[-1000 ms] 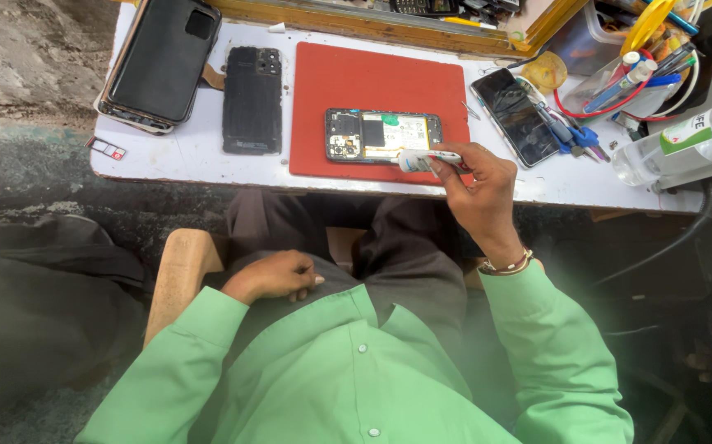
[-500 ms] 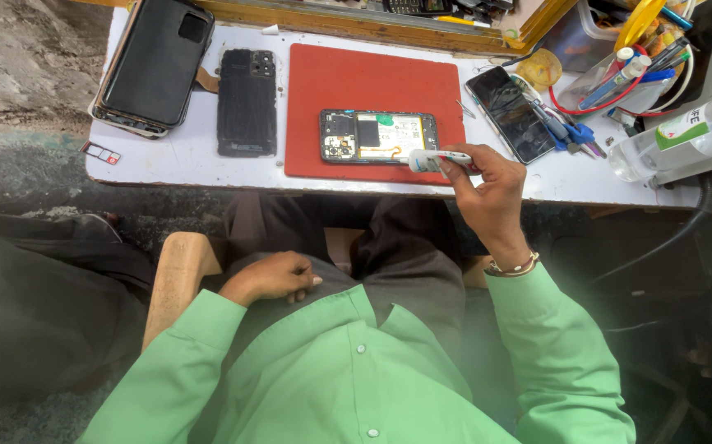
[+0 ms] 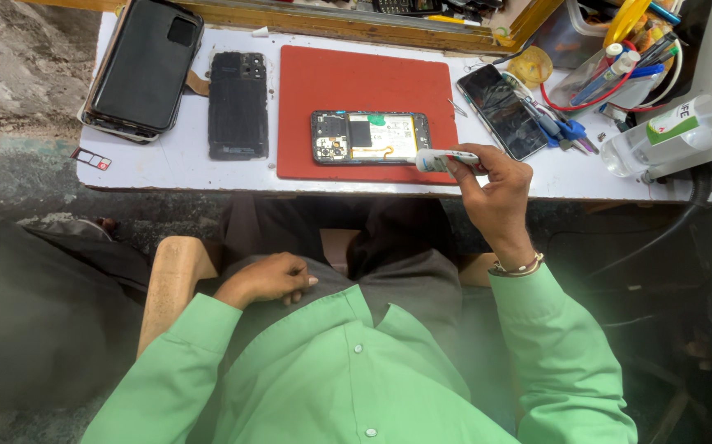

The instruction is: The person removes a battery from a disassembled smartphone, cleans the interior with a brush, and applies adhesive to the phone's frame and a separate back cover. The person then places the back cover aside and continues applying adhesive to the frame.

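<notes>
Slim white tube [image 3: 446, 159] beside opened phone [image 3: 370, 137]

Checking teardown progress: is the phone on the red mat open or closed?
Open. The phone lies on the red mat with its back off, battery and circuit board exposed.

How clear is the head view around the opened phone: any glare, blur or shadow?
Head view: even light, opened phone on the red mat sharp, no glare; right hand with its tube crisp; space under the table dark; bottom and side edges smeared with green haze.
</notes>
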Action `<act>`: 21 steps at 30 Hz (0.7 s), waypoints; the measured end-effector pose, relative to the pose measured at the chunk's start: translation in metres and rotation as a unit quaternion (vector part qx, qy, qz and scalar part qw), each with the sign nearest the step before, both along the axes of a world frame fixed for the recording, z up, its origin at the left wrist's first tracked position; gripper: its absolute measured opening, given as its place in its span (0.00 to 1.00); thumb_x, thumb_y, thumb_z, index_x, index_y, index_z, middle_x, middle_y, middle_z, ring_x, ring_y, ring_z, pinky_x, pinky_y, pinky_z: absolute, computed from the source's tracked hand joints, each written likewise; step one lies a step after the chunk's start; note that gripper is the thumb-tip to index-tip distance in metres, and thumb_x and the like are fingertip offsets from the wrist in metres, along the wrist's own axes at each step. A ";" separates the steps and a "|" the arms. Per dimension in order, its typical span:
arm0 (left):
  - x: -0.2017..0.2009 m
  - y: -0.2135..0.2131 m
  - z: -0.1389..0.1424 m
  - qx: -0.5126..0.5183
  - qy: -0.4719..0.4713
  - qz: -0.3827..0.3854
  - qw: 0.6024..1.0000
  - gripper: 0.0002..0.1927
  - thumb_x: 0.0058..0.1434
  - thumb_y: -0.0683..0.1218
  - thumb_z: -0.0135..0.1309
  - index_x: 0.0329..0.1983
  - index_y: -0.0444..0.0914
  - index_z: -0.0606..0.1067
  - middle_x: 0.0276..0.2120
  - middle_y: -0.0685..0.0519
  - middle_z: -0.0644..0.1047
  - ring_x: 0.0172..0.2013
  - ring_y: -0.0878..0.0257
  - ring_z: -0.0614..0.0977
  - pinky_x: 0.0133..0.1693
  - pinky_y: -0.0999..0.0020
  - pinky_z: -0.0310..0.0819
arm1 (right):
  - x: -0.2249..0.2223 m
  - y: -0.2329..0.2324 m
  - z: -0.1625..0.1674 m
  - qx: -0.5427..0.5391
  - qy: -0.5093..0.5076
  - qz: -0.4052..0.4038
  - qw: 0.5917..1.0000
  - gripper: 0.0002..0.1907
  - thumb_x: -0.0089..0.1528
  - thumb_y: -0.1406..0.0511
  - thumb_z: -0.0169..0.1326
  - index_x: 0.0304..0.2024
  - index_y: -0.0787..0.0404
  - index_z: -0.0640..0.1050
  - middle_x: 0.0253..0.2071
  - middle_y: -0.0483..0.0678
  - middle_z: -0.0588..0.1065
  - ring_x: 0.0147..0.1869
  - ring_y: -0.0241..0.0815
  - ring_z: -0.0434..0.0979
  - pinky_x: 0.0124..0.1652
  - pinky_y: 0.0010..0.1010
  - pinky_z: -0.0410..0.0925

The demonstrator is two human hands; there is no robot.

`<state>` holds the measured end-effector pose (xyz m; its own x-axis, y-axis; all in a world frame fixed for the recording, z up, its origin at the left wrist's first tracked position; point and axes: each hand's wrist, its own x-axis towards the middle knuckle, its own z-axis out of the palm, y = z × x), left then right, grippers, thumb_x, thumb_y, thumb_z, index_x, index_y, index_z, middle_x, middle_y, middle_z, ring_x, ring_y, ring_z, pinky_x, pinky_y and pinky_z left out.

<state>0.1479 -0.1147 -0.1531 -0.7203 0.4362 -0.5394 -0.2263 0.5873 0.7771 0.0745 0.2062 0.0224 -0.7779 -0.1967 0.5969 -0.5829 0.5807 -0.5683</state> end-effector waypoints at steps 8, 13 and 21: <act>0.001 -0.001 0.001 -0.009 -0.005 -0.002 1.000 0.20 0.64 0.57 0.56 0.27 0.36 0.76 0.24 0.54 0.82 0.23 0.66 0.81 0.28 0.67 0.73 | 0.000 0.010 0.002 -0.003 -0.011 -0.019 1.000 0.09 0.63 0.72 0.65 0.46 0.66 0.83 0.36 0.50 0.82 0.36 0.34 0.78 0.39 0.24 0.69; 0.000 -0.001 -0.001 -0.024 -0.006 -0.006 1.000 0.20 0.65 0.57 0.55 0.29 0.36 0.77 0.24 0.53 0.82 0.23 0.66 0.82 0.28 0.67 0.74 | 0.001 0.016 0.002 0.001 -0.005 -0.027 1.000 0.09 0.63 0.73 0.64 0.46 0.66 0.83 0.36 0.50 0.82 0.37 0.34 0.79 0.40 0.24 0.70; 0.003 0.000 0.005 -0.025 -0.011 -0.002 1.000 0.20 0.65 0.58 0.55 0.29 0.37 0.78 0.25 0.53 0.82 0.23 0.66 0.82 0.28 0.67 0.74 | 0.005 0.011 0.003 -0.018 -0.003 -0.009 1.000 0.10 0.64 0.73 0.64 0.47 0.67 0.82 0.38 0.51 0.82 0.39 0.35 0.81 0.41 0.24 0.72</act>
